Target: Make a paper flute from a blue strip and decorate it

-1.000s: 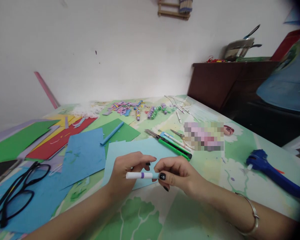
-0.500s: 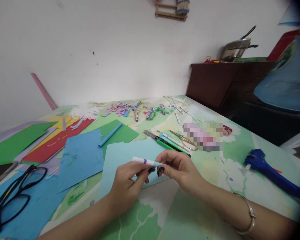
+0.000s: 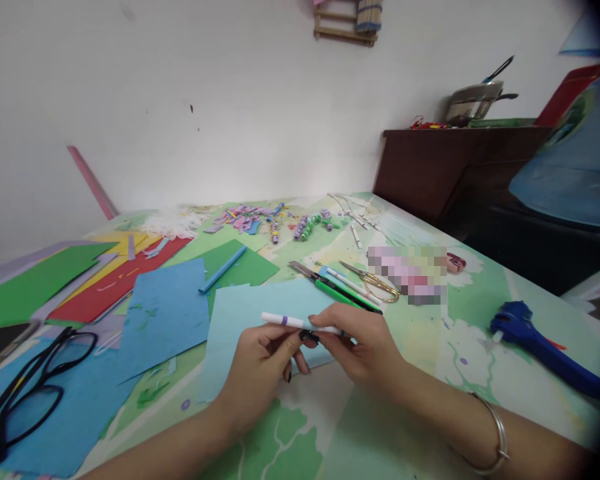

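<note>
A slim white tube [image 3: 271,318] with a purple band and some light blue around its middle lies almost level between my two hands. My left hand [image 3: 263,363] is closed, its thumb and fingers pinching the tube from below near the middle. Around the right part of the tube, my right hand [image 3: 363,343] is closed too and covers much of that end. Beneath them lies a light blue paper sheet [image 3: 240,317]. Just beyond my right hand are a green-handled utility knife [image 3: 337,291] and gold-handled scissors [image 3: 380,283].
Black glasses [image 3: 30,400] and coloured paper sheets [image 3: 165,307] lie at left, with a rolled blue paper tube [image 3: 223,269] on green paper. A blue glue gun [image 3: 530,340] rests at right. Paper scraps [image 3: 240,219] and white banded sticks [image 3: 356,235] lie near the wall.
The white tube has turned more level. My right hand has shifted further over it, thumb and fingers now along its right part. My left fingers have slid slightly below the tube.
</note>
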`<state>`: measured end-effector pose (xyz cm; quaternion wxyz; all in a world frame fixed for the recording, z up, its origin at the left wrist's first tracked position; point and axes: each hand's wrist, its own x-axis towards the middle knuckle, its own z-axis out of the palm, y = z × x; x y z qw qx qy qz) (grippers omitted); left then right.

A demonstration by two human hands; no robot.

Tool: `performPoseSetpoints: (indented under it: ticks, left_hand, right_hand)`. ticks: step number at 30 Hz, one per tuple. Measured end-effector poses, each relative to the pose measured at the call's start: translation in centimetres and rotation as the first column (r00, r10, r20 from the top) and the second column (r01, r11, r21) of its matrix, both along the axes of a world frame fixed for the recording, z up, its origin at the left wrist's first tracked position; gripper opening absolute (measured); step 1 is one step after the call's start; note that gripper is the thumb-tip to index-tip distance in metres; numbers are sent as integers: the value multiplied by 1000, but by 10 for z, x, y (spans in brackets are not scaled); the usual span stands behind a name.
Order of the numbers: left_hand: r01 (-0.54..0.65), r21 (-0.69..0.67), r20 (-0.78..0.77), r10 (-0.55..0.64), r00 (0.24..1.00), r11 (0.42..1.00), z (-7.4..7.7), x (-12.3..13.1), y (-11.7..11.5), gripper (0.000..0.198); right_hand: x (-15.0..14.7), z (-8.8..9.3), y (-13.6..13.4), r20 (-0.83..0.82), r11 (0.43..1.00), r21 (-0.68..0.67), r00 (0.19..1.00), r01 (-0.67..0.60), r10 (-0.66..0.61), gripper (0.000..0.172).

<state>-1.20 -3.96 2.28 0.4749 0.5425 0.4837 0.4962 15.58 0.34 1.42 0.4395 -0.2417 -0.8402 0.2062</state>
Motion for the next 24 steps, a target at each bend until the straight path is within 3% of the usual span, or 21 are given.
performPoseSetpoints:
  ticks: [4,9,13,16,18,21,23,24]
  left_hand:
    - [38,-121,113,-24,993,992,1,2,0,27]
    - [47,-160,202,-14,979,986,-3,4,1,33]
    - [-11,-181,227,53,972,983,-3,3,3,33]
    - [-37,-152,196,67,978,988,-1,0,5,30]
    - [-30,-125,166,50,985,992,0,-2,7,28]
    - [10,-90,124,1,992,996,1,-5,8,28]
    - [33,-80,113,-24,993,996,1,-5,9,27]
    - [47,-77,115,-38,993,996,0,-6,9,27]
  right_hand:
    - [-2,0,1,-4,995,87,999,46,-46,16]
    - [-2,1,-2,45,979,190,995,78,-88,21]
    - [-3,3,-7,85,987,159,996,12,-26,27]
    - [-3,9,-7,48,1000,13,999,14,-14,27]
    - [-3,13,-6,50,982,-185,998,41,-32,29]
    - [-3,15,-2,58,842,-539,995,-37,81,31]
    - [-4,13,2,9,732,-671,986,-119,168,35]
    - [-4,12,3,-9,710,-691,984,-134,176,37]
